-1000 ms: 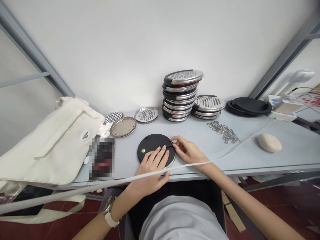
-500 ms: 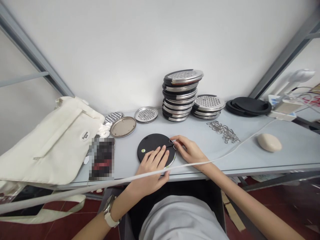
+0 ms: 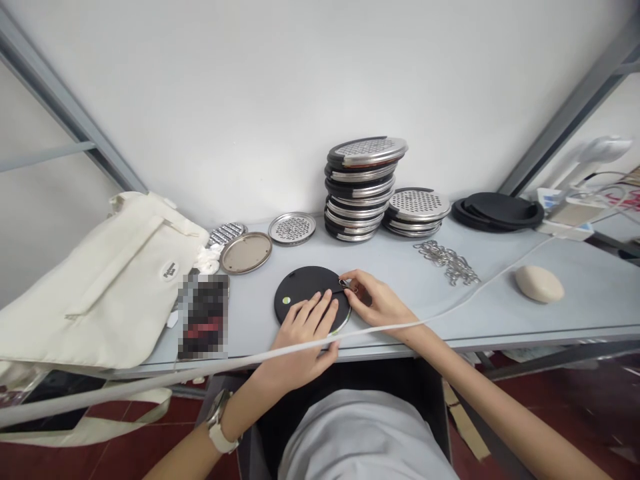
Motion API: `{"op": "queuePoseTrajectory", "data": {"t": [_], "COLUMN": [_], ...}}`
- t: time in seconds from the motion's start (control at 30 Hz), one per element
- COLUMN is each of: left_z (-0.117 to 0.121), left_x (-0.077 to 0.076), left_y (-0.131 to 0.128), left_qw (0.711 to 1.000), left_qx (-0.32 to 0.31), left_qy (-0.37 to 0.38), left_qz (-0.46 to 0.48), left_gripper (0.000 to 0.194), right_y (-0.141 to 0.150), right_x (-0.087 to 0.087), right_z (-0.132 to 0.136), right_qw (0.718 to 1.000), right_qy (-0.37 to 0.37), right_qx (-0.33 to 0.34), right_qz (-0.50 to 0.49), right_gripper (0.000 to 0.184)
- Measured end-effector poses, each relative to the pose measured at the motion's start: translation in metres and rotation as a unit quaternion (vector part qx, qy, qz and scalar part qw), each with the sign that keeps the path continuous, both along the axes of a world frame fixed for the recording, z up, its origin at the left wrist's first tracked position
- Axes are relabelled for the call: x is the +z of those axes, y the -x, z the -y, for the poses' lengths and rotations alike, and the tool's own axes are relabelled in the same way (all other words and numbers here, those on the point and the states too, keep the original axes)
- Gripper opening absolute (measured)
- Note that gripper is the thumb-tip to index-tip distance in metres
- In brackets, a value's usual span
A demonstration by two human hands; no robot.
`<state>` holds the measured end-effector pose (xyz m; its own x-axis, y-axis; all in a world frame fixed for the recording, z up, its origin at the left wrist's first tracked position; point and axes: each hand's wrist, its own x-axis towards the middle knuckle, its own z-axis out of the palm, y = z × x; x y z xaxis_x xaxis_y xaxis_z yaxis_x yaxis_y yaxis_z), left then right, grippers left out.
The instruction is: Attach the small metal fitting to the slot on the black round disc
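A round black disc (image 3: 305, 283) with a green-and-white sticker lies on the table in front of me. My left hand (image 3: 307, 327) rests flat on its near side, fingers stretched out over the surface and thumb by the near rim. At the disc's right edge my right hand (image 3: 375, 300) pinches a small metal clip (image 3: 343, 283) between thumb and fingers. Part of the clip is hidden by the fingertips, and I cannot tell whether it is hooked into the disc. A pile of similar metal clips (image 3: 447, 262) lies to the right, beyond my right hand.
Behind the disc stand a tall stack of round graters (image 3: 360, 190) and a lower stack (image 3: 419, 212). Black round lids (image 3: 497, 212) and a beige rounded object (image 3: 539, 284) sit at right. Loose metal discs (image 3: 247, 253) and a cream bag (image 3: 115, 287) are left. A white cable (image 3: 465, 299) crosses over my forearms.
The clip has turned slightly in my right fingertips at the disc's edge. My left hand and the disc have stayed in place.
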<state>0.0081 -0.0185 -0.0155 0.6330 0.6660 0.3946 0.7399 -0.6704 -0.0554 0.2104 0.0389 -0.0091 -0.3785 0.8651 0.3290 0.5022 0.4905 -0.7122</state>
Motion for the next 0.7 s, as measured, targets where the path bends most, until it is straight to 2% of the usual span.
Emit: {"op": "queuePoseTrajectory", "data": {"t": [0.23, 0.7], "left_z": [0.0001, -0.0001], "left_x": [0.0008, -0.0003], "left_y": [-0.0006, 0.0003], "left_qw": [1.0, 1.0], "left_qx": [-0.001, -0.002], "left_qy": [-0.011, -0.01], "left_qz": [0.006, 0.012], "left_gripper": [0.056, 0.057], "right_y": [-0.0009, -0.0012], "right_x": [-0.0033, -0.0031], "right_z": [-0.0016, -0.0021], "right_qw": [1.0, 1.0], "right_qy": [-0.016, 0.022], "right_qx": [0.009, 0.007], "right_qz": [-0.008, -0.002], "right_gripper": [0.021, 0.023]}}
